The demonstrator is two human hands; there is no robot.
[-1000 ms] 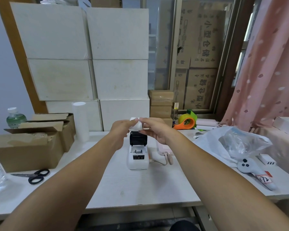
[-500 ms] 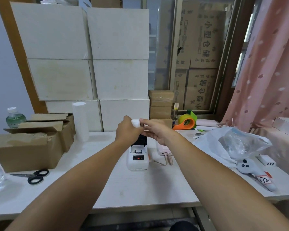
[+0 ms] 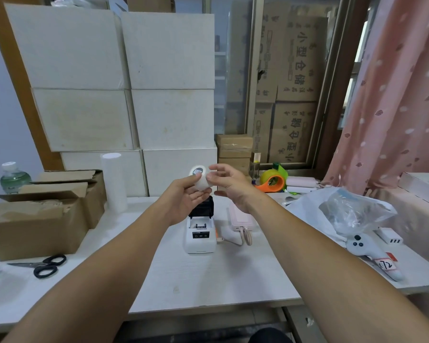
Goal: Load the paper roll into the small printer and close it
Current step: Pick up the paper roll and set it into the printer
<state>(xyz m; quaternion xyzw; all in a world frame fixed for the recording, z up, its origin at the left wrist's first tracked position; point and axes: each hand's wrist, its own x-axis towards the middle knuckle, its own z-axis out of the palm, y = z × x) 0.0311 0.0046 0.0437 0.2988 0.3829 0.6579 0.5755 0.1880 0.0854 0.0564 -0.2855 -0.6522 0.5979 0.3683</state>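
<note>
A small white paper roll [image 3: 200, 179] is held in the air above the printer, one flat end turned up and to the left. My left hand [image 3: 183, 197] cups the roll from below with thumb and fingers. My right hand [image 3: 229, 185] touches the roll's right side with its fingertips, palm open toward it. The small white printer [image 3: 200, 235] stands on the white table [image 3: 208, 280] right under my hands, its black lid raised at the back and the paper bay open.
A pink power bank [image 3: 240, 217] with a cable lies right of the printer. Scissors [image 3: 45, 264] and open cardboard boxes [image 3: 40, 219] sit at the left, a tall white roll [image 3: 113, 180] behind. A plastic bag [image 3: 342, 211], a grey handheld device [image 3: 372, 256] and an orange tape dispenser [image 3: 273, 181] are at the right.
Both hands have drawn slightly toward me and turned the roll, so its flat end now shows. My left palm has rotated upward beneath it.
</note>
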